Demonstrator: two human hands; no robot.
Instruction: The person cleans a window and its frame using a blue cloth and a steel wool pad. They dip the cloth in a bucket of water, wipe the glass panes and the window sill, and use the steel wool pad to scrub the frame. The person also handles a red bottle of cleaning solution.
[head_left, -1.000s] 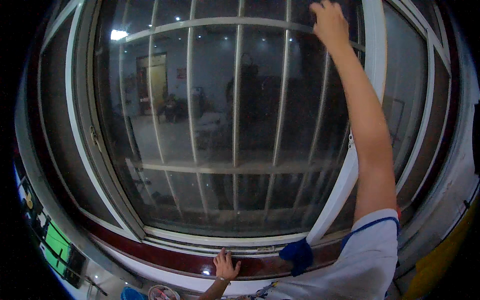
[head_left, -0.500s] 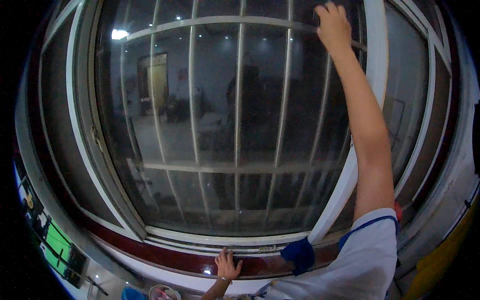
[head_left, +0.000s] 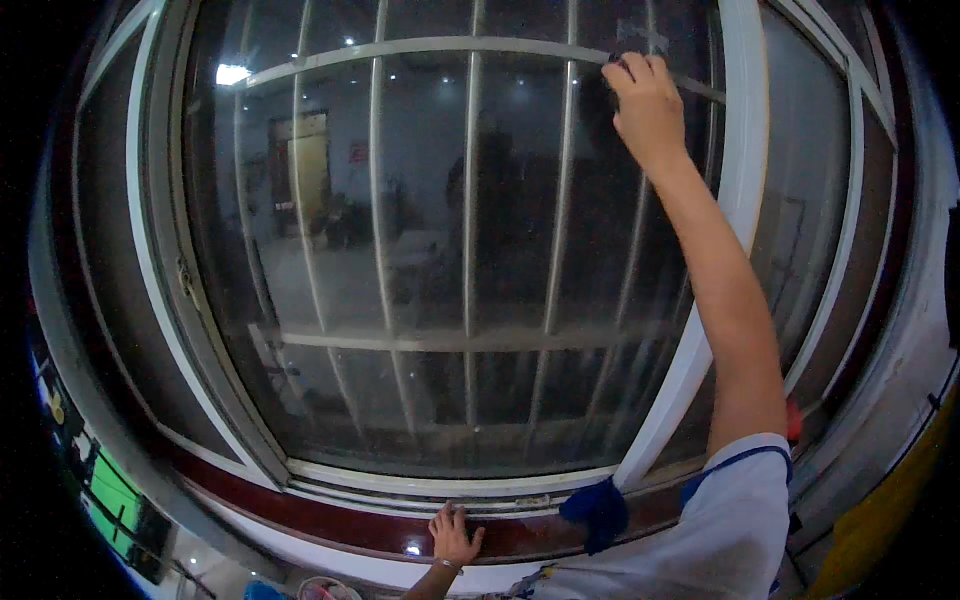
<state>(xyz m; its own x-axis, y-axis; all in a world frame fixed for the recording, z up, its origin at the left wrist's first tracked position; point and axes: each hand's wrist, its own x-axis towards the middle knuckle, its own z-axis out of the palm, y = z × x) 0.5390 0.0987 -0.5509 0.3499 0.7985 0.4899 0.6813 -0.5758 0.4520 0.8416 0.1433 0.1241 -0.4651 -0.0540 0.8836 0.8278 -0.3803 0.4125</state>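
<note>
My right arm reaches high up to a window pane (head_left: 420,270), and my right hand (head_left: 648,112) is against the glass at its upper right. The fingers are bent round a small dark thing (head_left: 614,72), mostly hidden by the hand, whose kind I cannot make out. A pale smeared patch shows on the glass just above it. Low down, my left hand (head_left: 456,537) lies with fingers spread on the dark red window sill (head_left: 360,527), at the edge of the white track. To its right, a dark blue cloth (head_left: 597,512) hangs over the sill.
The pane has a white frame (head_left: 742,120) on the right and a metal-edged frame with a latch (head_left: 186,278) on the left. Pale bars (head_left: 470,200) stand behind the glass. A bright green panel (head_left: 113,497) and a tub (head_left: 328,588) are low on the left.
My right hand has come down the glass and slightly left, and the dark thing now shows at its fingers. My left hand stays on the sill.
</note>
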